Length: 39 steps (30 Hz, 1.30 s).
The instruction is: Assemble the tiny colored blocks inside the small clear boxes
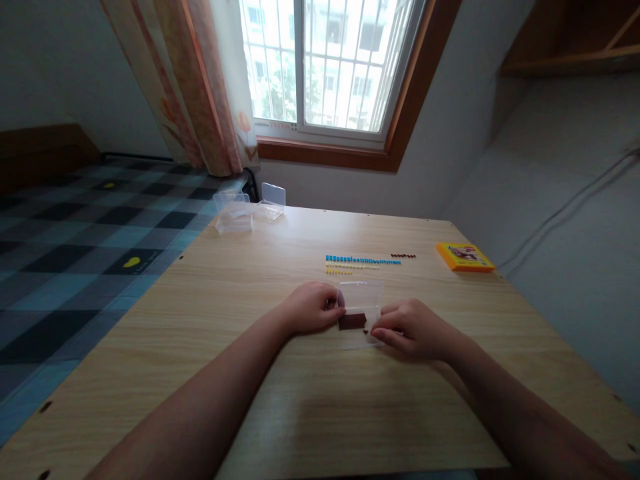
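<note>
The left hand [316, 308] pinches the clear box [358, 298] by its left edge; the right hand [409, 328] curls at its right edge, grip unclear. Brown pieces [352, 321] lie inside. Beyond, blue bits [363, 261] line the table [300, 413]; an orange case [465, 257] sits right.

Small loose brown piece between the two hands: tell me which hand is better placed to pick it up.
Probably the right hand: it is close beside the small brown piece, whereas the left hand is farther off, at the left edge of the clear case.
</note>
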Available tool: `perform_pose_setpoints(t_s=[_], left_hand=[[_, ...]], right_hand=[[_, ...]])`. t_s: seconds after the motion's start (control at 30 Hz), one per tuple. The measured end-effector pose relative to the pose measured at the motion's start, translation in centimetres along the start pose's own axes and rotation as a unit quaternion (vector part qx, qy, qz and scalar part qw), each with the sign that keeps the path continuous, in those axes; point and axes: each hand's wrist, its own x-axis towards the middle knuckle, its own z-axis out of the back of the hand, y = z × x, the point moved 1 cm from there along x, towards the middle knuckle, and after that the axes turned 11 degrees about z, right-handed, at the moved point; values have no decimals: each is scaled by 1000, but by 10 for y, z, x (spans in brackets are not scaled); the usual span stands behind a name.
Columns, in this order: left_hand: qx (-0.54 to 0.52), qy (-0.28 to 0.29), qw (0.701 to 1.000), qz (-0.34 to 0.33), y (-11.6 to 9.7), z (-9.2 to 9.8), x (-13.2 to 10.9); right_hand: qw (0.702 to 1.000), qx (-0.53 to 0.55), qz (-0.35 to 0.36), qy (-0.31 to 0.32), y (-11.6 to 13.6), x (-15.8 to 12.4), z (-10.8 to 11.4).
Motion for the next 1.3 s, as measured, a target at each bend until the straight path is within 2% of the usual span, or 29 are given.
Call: perform_pose_setpoints(t_s=[0.5,0.77,1.0,1.3], left_hand=[[-2,-3,1000,2,0,0,-1],[-2,4,1000,1,0,0,-1],[4,4,1000,2,-1,1,-1],[5,6,1000,9,-3,2,-1]], right_hand=[[1000,-6,0,-8,1,1,-2],[999,-25,-25,-4,-2,0,-1],[998,-39,-28,-36,-6,-1,-1],[998,-46,-36,-18,-5,1,-6]])
